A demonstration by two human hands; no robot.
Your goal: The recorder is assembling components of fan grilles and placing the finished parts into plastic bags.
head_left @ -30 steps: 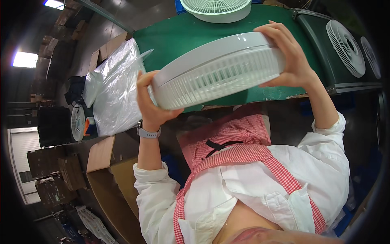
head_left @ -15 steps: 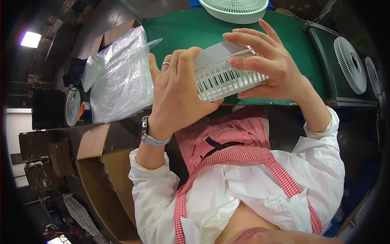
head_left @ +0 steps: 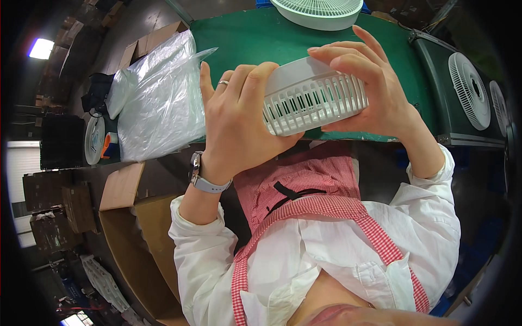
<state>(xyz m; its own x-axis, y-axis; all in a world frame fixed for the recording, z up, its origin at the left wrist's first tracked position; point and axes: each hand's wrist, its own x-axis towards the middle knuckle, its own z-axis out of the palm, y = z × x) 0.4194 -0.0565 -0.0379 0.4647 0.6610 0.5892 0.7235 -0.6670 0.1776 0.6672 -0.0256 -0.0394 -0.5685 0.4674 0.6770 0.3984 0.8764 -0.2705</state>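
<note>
A round white fan grille (head_left: 312, 101) with slotted sides and a smooth upper face is held above the near edge of the green table (head_left: 244, 41). My left hand (head_left: 239, 117) grips its left side, thumb along the lower edge and fingers over the upper rim. On the opposite side, my right hand (head_left: 375, 87) is closed on the rim, its thumb below and fingers curled over the top. The grille is tilted, so its slotted side faces me. Its far side is hidden.
Clear plastic bags (head_left: 160, 103) lie on the table's left. A white fan guard (head_left: 321, 13) rests at the back. More guards (head_left: 468, 89) sit on a dark conveyor (head_left: 435, 70) at right. Below left stands an open cardboard box (head_left: 138, 250); an orange tape dispenser (head_left: 110, 145) is near the bags.
My right hand has moved slightly right and settled its fingers onto the grille's rim, uncovering more of the slotted side. My left hand keeps its hold.
</note>
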